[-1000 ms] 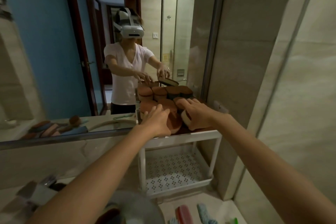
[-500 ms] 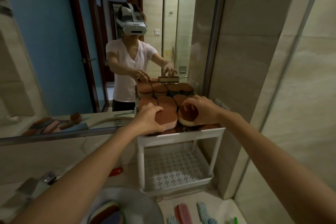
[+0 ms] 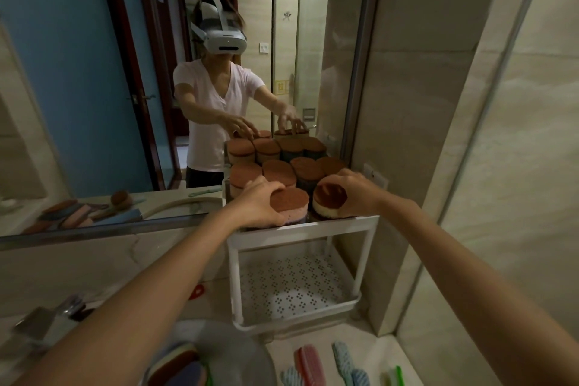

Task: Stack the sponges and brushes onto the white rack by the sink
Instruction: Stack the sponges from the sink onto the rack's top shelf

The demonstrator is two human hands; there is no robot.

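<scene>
The white two-tier rack [image 3: 302, 229] stands against the mirror at the counter's right end. Its top shelf holds several brown-topped sponges [image 3: 279, 172] in stacks. My left hand [image 3: 257, 201] grips a pink sponge with a brown top [image 3: 289, 205] at the shelf's front edge. My right hand [image 3: 357, 189] wraps around a cream sponge with a brown top [image 3: 327, 202], tilted, at the front right corner. The lower perforated shelf [image 3: 294, 287] holds nothing. More sponges [image 3: 180, 367] lie in a grey bowl [image 3: 238, 351] at the bottom. Brushes [image 3: 308, 362] lie on the counter.
The mirror [image 3: 94, 88] runs behind the counter and doubles the rack and sponges. A tiled wall [image 3: 438, 135] stands right of the rack. A tap [image 3: 47, 320] sits at lower left. A small red item [image 3: 196, 291] lies on the counter left of the rack.
Both hands have drawn back from the middle of the top shelf to its front edge. The two sponges they hold now sit at the front, the right one tilted.
</scene>
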